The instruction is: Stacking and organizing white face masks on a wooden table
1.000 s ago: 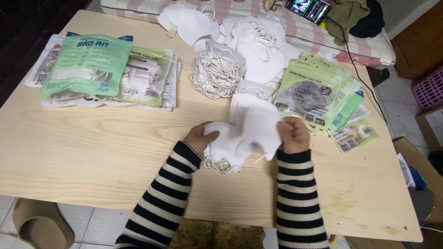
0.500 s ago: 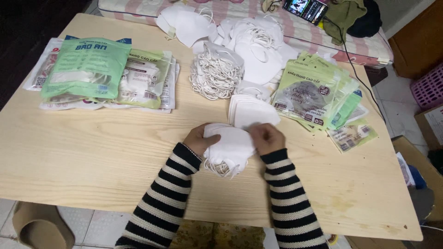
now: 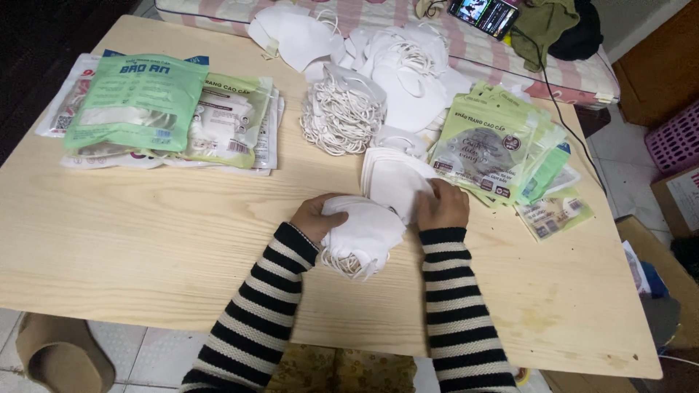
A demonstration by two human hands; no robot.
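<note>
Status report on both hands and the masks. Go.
Left hand and right hand both gripping a stack of white face masks over the wooden table. Second mask stack touching just behind. Green packets close right.

Soft, even indoor light, faint shadows, sharp centre, dim corners, slight wide-angle bending at edges.
</note>
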